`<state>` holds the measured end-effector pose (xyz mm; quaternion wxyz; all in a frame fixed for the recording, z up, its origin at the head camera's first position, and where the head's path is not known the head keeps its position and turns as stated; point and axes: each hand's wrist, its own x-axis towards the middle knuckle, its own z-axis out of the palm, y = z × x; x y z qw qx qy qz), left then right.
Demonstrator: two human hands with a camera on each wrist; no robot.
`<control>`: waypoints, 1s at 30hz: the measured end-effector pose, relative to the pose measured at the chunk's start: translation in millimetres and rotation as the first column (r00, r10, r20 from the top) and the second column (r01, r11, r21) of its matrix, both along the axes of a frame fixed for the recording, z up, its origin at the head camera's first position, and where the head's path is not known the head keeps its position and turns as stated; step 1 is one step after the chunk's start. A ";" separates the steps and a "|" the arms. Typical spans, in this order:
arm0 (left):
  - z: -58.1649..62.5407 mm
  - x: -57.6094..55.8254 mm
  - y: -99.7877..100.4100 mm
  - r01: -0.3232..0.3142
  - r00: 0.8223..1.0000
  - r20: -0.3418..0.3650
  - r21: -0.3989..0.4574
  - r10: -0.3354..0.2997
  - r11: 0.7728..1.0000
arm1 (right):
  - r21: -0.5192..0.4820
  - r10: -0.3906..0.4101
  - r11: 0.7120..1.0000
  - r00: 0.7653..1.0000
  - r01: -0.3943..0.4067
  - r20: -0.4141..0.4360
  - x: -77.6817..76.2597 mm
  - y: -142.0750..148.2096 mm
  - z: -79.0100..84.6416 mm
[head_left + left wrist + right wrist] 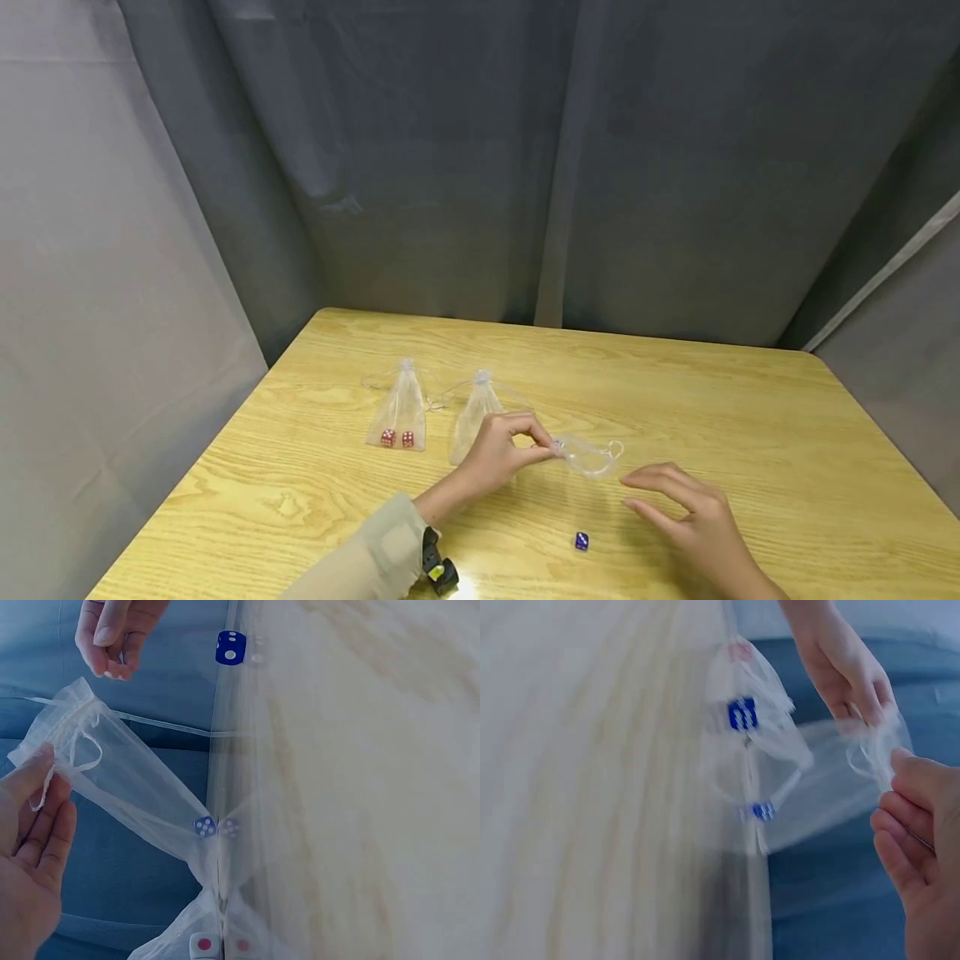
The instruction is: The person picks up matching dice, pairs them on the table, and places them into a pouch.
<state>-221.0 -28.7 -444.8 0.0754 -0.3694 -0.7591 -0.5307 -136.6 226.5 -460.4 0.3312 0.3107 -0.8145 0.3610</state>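
My left hand (495, 454) pinches a sheer white drawstring bag (588, 457) at its gathered mouth. The bag slants down from the fingers, and a blue die (204, 826) with white spots shows in its lower end. My right hand (697, 517) is held just right of the bag, thumb and fingers apart, gripping nothing. A second blue die (582, 541) lies loose on the wooden table (787, 417), below the bag in the head view. The right wrist view is blurred, with the right fingers (900, 847) close by the bag's mouth.
A drawstring bag (401, 400) with two red dice lies at the left. Beside it, another sheer bag (474, 417) is partly hidden by my left hand. A white die (205, 945) with a red dot shows in a bag. Grey curtains (420, 167) hang behind the table.
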 end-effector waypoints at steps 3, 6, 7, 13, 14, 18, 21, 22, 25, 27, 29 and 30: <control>0.9 -0.3 -0.1 0.010 1.000 -0.012 0.010 -0.010 1.000 | 0.094 0.099 0.990 0.995 -0.102 0.031 -1.0 -8.0 -1.6; 1.5 -0.2 0.0 0.017 1.000 -0.020 0.016 -0.016 1.000 | 0.188 0.212 0.956 0.974 -0.224 0.079 -1.6 -15.3 -2.4; 1.6 -0.1 -0.1 0.016 0.999 -0.029 0.017 -0.016 1.000 | 0.215 0.247 0.940 0.964 -0.263 0.099 -1.8 -16.8 -2.7; 2.3 0.2 -0.8 0.033 0.999 -0.031 0.023 -0.032 0.999 | 0.355 0.280 0.871 0.937 -0.339 0.210 -3.3 -19.5 -4.3; 2.4 0.4 -0.9 0.039 0.999 -0.025 0.023 -0.039 0.999 | 0.373 0.273 0.864 0.937 -0.339 0.219 -3.8 -19.7 -4.9; 3.0 2.4 -1.7 0.054 0.999 -0.009 0.017 -0.054 0.998 | 0.428 0.243 0.841 0.937 -0.333 0.251 -4.8 -20.0 -6.8; 3.1 3.7 -2.3 0.051 0.999 -0.012 0.010 -0.051 0.999 | 0.448 0.232 0.832 0.938 -0.328 0.257 -4.8 -20.1 -6.9; 3.0 4.0 -2.6 0.048 0.999 -0.016 0.006 -0.048 0.999 | 0.447 0.229 0.834 0.940 -0.324 0.254 -4.5 -20.2 -6.5; 2.9 4.6 -3.4 0.040 0.999 -0.033 0.000 -0.040 0.999 | 0.421 0.234 0.851 0.944 -0.315 0.233 -2.0 -19.5 -4.8; 2.8 4.7 -4.0 0.038 0.999 -0.038 0.000 -0.038 0.999 | 0.391 0.242 0.867 0.948 -0.308 0.209 0.3 -18.3 -3.3; 2.4 4.6 -4.6 0.034 0.999 -0.040 -0.001 -0.034 0.999 | 0.364 0.251 0.881 0.951 -0.302 0.181 2.5 -16.9 -2.2; 2.1 4.5 -4.9 0.033 0.999 -0.037 0.001 -0.033 0.999 | 0.353 0.255 0.887 0.953 -0.298 0.163 3.2 -16.5 -2.1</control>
